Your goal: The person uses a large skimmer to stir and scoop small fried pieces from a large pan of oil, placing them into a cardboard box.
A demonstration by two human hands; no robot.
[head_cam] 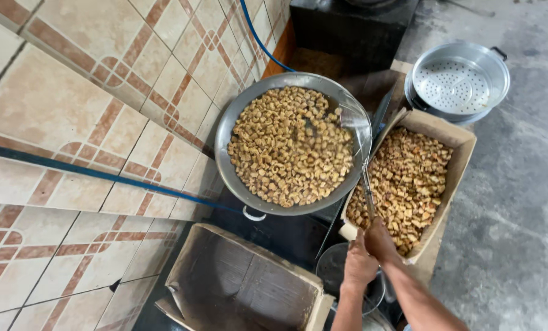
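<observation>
Both my hands [369, 252] close their fingers around the skimmer [361, 160] handle, apparently one above the other, its mesh over the wok [225, 132].

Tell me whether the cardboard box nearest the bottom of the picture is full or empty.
Empty. The cardboard box shows only its bare, dark-stained inner walls, unlike the box of fried cubes beside the pan.

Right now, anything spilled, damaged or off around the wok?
No spill shows. The empty cardboard box by the wall is stained dark inside, its flaps bent. The box of fried cubes sits tilted against the stove edge. Both hands grip the skimmer handle over the wok.
</observation>
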